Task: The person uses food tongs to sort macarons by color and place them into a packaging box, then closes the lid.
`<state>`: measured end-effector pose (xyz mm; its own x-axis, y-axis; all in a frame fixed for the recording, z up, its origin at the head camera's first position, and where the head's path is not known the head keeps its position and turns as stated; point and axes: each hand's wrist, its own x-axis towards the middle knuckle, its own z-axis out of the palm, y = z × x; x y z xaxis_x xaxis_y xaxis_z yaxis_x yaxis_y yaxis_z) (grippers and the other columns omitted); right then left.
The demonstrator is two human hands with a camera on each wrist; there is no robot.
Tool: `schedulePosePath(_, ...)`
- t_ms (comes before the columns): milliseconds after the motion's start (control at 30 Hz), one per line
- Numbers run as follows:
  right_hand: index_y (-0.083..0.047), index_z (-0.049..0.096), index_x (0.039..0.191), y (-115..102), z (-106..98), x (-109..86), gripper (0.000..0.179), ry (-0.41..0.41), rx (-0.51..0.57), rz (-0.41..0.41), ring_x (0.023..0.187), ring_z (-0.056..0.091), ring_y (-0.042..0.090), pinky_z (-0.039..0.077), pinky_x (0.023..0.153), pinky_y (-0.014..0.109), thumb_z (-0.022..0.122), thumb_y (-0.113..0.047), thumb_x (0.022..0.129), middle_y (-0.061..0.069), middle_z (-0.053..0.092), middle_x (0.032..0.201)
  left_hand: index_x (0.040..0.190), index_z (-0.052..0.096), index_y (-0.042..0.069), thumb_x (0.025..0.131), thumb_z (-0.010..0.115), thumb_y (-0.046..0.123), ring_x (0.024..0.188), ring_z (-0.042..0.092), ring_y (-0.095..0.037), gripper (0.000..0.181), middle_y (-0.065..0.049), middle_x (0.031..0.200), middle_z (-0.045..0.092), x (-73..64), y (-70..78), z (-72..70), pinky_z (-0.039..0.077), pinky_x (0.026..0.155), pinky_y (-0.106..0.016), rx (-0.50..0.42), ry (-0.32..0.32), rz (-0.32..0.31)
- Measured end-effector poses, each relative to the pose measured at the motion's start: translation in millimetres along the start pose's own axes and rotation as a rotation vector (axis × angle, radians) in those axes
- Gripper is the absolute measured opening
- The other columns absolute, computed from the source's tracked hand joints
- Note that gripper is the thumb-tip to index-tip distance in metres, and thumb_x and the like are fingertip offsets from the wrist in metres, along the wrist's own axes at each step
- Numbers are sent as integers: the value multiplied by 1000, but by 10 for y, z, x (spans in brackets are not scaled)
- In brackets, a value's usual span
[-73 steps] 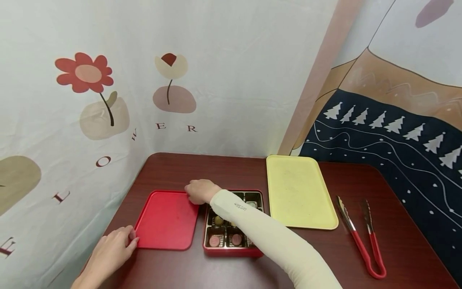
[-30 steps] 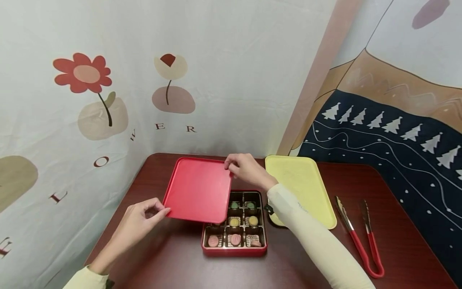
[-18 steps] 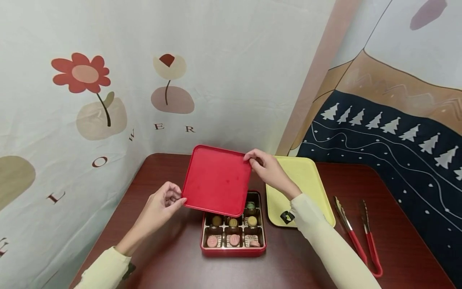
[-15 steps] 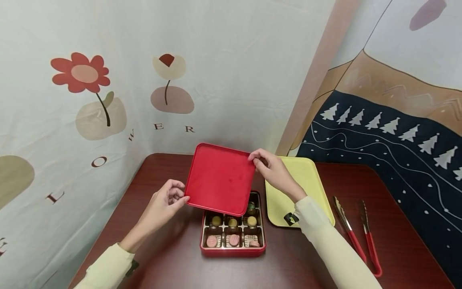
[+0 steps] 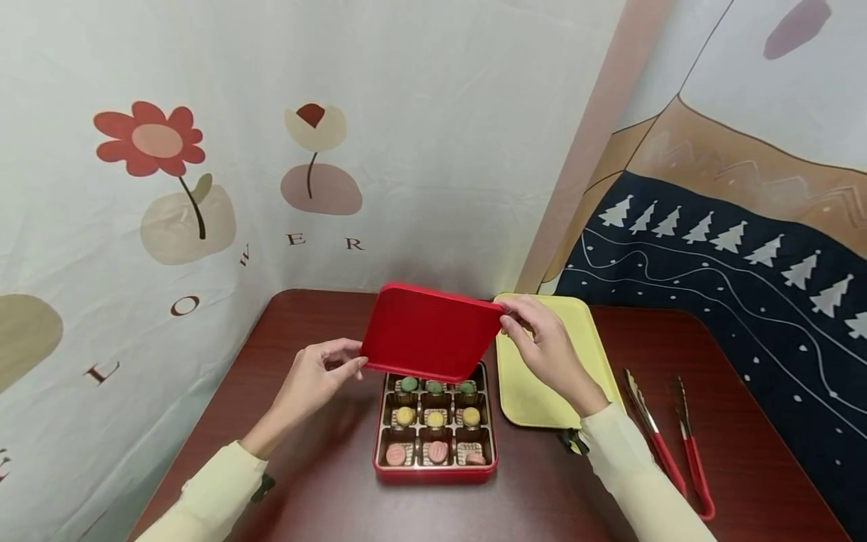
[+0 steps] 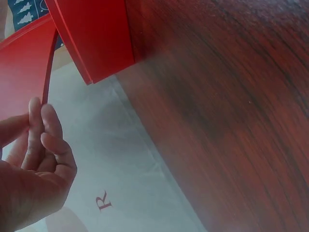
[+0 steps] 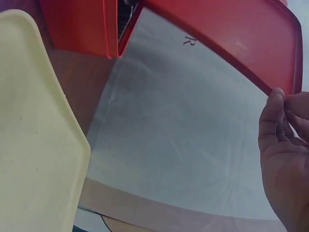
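A square red lid (image 5: pixel 433 331) hangs tilted above the back of the red box (image 5: pixel 435 474), its far edge higher than its near edge. My left hand (image 5: pixel 311 376) pinches its near left corner between thumb and fingers. At the far right corner, my right hand (image 5: pixel 545 346) pinches the edge. Both wrist views show these grips on the lid (image 6: pixel 24 72) (image 7: pixel 241 38). Inside the box, a divided tray holds small round pieces in rows: pink (image 5: pixel 438 452) in front, yellow (image 5: pixel 436 418) in the middle, green (image 5: pixel 435 387) behind, partly covered by the lid.
A yellow tray (image 5: pixel 542 391) lies right of the box, partly under my right hand and forearm. Farther right, red-handled metal tongs (image 5: pixel 694 467) lie spread on the brown table (image 5: pixel 318 497). A printed cloth (image 5: pixel 433 150) hangs behind the table's back edge.
The lid has risen from the table left of the box and moved right, over the box. Both hands now grip it; lately it has tilted more steeply and shifted right.
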<state>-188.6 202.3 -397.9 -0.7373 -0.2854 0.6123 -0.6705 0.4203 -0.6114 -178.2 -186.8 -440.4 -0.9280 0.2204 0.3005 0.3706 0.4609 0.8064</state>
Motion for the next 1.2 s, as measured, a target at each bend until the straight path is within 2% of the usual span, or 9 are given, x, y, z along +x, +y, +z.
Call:
schedulePosePath(167, -4, 77, 130, -94, -30, -143, 34, 38, -10, -27, 91, 64, 16, 58, 79, 21, 73, 10, 99, 2, 67, 108, 123, 81, 5, 99, 81, 3, 86, 81, -25, 24, -3, 88, 82, 25, 0, 40, 58, 78, -23, -70, -19, -73)
schedulePosePath(367, -4, 78, 129, -179, -49, -338, 44, 63, -42, -154, 83, 67, 11, 48, 69, 21, 75, 18, 92, -6, 71, 90, 126, 80, 9, 100, 77, -2, 99, 79, -27, 29, -7, 105, 82, 72, 30, 105, 58, 80, -23, -66, -1, -37)
schedulePosePath(533, -2, 77, 133, -199, -18, -561, 46, 38, 12, -222, 82, 73, 12, 54, 76, 18, 77, 18, 90, -1, 77, 96, 133, 77, 8, 104, 65, -5, 99, 76, -18, 33, -7, 115, 80, 96, 13, 162, 59, 82, -25, -108, -31, -14)
schedulePosePath(633, 1, 75, 134, -210, 11, -694, 44, 11, 20, -228, 84, 73, 13, 56, 81, 19, 78, 13, 92, 3, 78, 100, 136, 75, 7, 109, 61, 2, 92, 75, -16, 30, -7, 110, 79, 87, -8, 190, 61, 84, -33, -128, -38, -15)
schedulePosePath(767, -2, 74, 137, -249, 46, -838, 48, -29, 7, -193, 85, 69, 10, 54, 78, 21, 82, 8, 90, 0, 77, 102, 138, 73, 7, 111, 66, 15, 86, 75, -19, 29, -8, 106, 76, 73, -23, 219, 64, 83, -43, -179, -40, -31)
schedulePosePath(867, -3, 75, 137, -271, 92, -922, 44, -43, 15, -175, 87, 70, 10, 55, 78, 22, 84, 1, 94, -1, 77, 106, 141, 71, 6, 107, 73, 17, 88, 73, -20, 35, -9, 110, 74, 67, -35, 251, 64, 81, -38, -175, -46, -15)
schedulePosePath(1000, 1, 75, 135, -283, 206, -1037, 42, -57, 25, -200, 97, 76, 16, 58, 87, 22, 85, -1, 94, 7, 79, 117, 142, 70, 3, 102, 78, 13, 87, 71, -19, 42, -9, 111, 73, 44, -54, 309, 59, 78, -28, -147, -62, -1)
schedulePosePath(1033, 2, 75, 134, -288, 239, -1069, 41, -61, 22, -207, 101, 78, 19, 59, 90, 23, 85, -3, 95, 10, 79, 120, 142, 69, 1, 102, 79, 12, 86, 71, -19, 43, -9, 111, 72, 37, -58, 323, 58, 78, -27, -152, -70, -4)
schedulePosePath(1200, 4, 75, 133, -291, 362, -1170, 35, -54, -12, -274, 101, 79, 20, 59, 87, 22, 77, -16, 105, 12, 79, 122, 141, 69, -1, 100, 80, 8, 84, 71, -20, 43, -9, 109, 72, 2, -55, 367, 58, 76, -27, -168, -100, -34)
